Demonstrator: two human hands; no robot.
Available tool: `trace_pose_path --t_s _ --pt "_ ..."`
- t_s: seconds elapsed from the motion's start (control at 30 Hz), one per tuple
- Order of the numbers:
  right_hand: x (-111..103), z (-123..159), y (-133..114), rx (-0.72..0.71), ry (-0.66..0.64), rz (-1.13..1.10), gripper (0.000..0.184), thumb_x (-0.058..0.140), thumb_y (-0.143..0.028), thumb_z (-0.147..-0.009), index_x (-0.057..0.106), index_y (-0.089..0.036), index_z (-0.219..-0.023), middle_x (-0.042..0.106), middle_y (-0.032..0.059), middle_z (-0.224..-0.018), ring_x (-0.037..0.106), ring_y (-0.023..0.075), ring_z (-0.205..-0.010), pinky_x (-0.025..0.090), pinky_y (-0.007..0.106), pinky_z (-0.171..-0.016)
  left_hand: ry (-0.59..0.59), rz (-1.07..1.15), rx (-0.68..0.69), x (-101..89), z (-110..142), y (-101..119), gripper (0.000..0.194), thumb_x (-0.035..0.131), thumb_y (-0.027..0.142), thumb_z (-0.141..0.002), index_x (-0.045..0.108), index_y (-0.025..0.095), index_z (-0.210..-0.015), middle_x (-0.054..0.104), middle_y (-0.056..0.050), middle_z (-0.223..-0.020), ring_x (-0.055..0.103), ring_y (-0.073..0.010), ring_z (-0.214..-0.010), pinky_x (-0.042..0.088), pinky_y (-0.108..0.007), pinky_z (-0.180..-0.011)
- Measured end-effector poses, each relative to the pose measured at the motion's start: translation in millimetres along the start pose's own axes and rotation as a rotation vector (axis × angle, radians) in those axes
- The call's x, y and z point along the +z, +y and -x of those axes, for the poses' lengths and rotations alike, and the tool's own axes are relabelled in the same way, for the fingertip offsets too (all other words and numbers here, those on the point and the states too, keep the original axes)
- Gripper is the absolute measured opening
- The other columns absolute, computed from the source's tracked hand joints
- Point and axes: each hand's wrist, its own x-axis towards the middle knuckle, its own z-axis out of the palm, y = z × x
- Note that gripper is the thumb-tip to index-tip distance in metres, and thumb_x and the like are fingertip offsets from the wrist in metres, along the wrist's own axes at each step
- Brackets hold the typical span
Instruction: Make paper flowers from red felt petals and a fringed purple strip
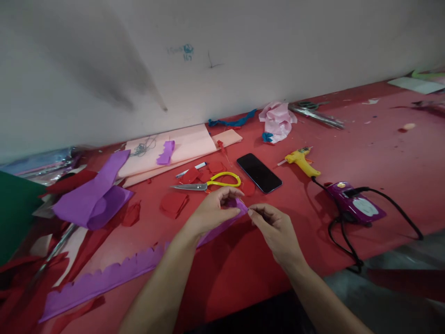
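Note:
A long purple crepe paper strip [107,281] with a scalloped upper edge runs along the table front and passes under my left forearm. Its far end is up between my two hands. My left hand [216,211] pinches it between thumb and fingers. With thumb and fingertips my right hand [273,226] grips the tip of the same strip, close beside the left. Just beyond my left hand lie yellow-handled scissors [224,180], their blades pointing left. A black phone [259,172] rests face up behind my hands.
To the right are a yellow glue gun [301,161] and a purple power box [356,204] with black cables. Folded purple paper [92,199] and red scraps [174,204] lie left. Peach sheets [191,139] and crumpled pink paper [278,119] sit by the wall.

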Motion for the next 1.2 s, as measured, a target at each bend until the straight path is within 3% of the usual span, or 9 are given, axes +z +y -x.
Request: trace_pose_path --t_s 0.27,0.37,0.5,0.57,0.67,0.8,0.93,1.1,1.2 --pt "-1.1 1.9 -3.7 -0.040 -0.030 0.018 0.013 0.059 -0.031 -0.085 0.062 -0.021 -0.078 0.053 -0.0029 -0.068 0.048 0.0126 -0.065 0.040 0.024 -0.063 -0.032 0.088 -0.007 -1.5 4.1 5.9 0.036 0.056 0.006 -0.069 0.063 0.019 -0.101 0.064 -0.005 -0.100 0.058 -0.0158 -0.092 0.043 -0.031 -0.084" --pt "-1.0 1.4 -4.4 -0.047 -0.031 0.012 0.013 0.058 -0.030 -0.086 0.062 -0.021 -0.078 0.054 -0.0025 -0.070 0.048 0.0127 -0.066 0.040 0.024 -0.063 -0.132 0.070 0.027 -6.9 6.1 9.0 0.042 0.057 0.008 -0.071 0.061 0.021 -0.111 0.062 -0.007 -0.112 0.056 -0.0192 -0.105 0.041 -0.034 -0.090" --pt "-1.0 0.4 -3.6 -0.053 -0.041 -0.009 0.012 0.057 -0.030 -0.085 0.062 -0.020 -0.079 0.059 -0.0001 -0.074 0.052 0.0146 -0.069 0.043 0.026 -0.066 -0.249 0.014 -0.004 -11.5 7.7 10.7 0.064 0.071 0.013 -0.067 0.053 0.027 -0.126 0.055 -0.008 -0.124 0.048 -0.0228 -0.118 0.040 -0.035 -0.094" --pt "-1.3 0.4 -2.8 -0.062 -0.035 -0.004 0.012 0.057 -0.029 -0.085 0.063 -0.020 -0.079 0.060 0.0000 -0.074 0.054 0.0149 -0.070 0.044 0.026 -0.067 -0.242 0.029 -0.029 -10.6 7.7 10.4 0.065 0.075 0.019 -0.066 0.053 0.025 -0.127 0.055 -0.009 -0.124 0.048 -0.0232 -0.117 0.038 -0.035 -0.096" --pt "-1.8 0.9 -2.3 -0.089 0.008 0.032 0.010 0.058 -0.028 -0.083 0.062 -0.021 -0.077 0.059 -0.0016 -0.071 0.053 0.0137 -0.067 0.043 0.025 -0.064 -0.174 0.077 -0.076 -8.1 7.5 10.1 0.046 0.067 0.030 -0.078 0.057 0.021 -0.121 0.057 -0.009 -0.119 0.051 -0.0216 -0.108 0.040 -0.035 -0.091" --pt "-2.6 2.1 -3.9 -0.158 0.086 0.152 0.010 0.059 -0.025 -0.083 0.062 -0.021 -0.075 0.056 -0.0029 -0.065 0.051 0.0126 -0.061 0.043 0.023 -0.059 -0.156 0.102 -0.104 -7.8 7.2 10.4 0.036 0.061 0.031 -0.083 0.060 0.020 -0.117 0.060 -0.008 -0.114 0.052 -0.0190 -0.103 0.039 -0.031 -0.087" --pt "-3.6 2.5 -2.3 -0.308 0.111 0.279 0.008 0.058 -0.021 -0.084 0.064 -0.021 -0.078 0.058 -0.0027 -0.065 0.052 0.0120 -0.059 0.044 0.023 -0.057 -0.104 0.071 -0.125 -7.8 6.3 10.5 0.033 0.060 0.038 -0.084 0.062 0.022 -0.113 0.062 -0.005 -0.107 0.052 -0.0173 -0.098 0.038 -0.029 -0.083" --pt "-6.3 2.7 3.9 -0.495 0.132 0.427 0.010 0.058 -0.016 -0.085 0.067 -0.020 -0.087 0.064 0.0009 -0.073 0.056 0.0127 -0.062 0.046 0.025 -0.060 -0.021 0.089 -0.185 -4.4 5.8 8.6 0.040 0.045 0.051 -0.090 0.065 0.021 -0.108 0.062 -0.004 -0.102 0.051 -0.0168 -0.093 0.038 -0.029 -0.081" --pt "-8.8 2.3 5.9 -0.606 0.168 0.538 0.011 0.060 -0.015 -0.086 0.068 -0.019 -0.090 0.066 0.0027 -0.073 0.057 0.0143 -0.063 0.047 0.029 -0.064 -0.089 0.112 -0.163 -5.3 5.9 6.9 0.036 0.057 0.044 -0.085 0.061 0.021 -0.111 0.060 -0.005 -0.102 0.052 -0.0170 -0.092 0.039 -0.030 -0.081"
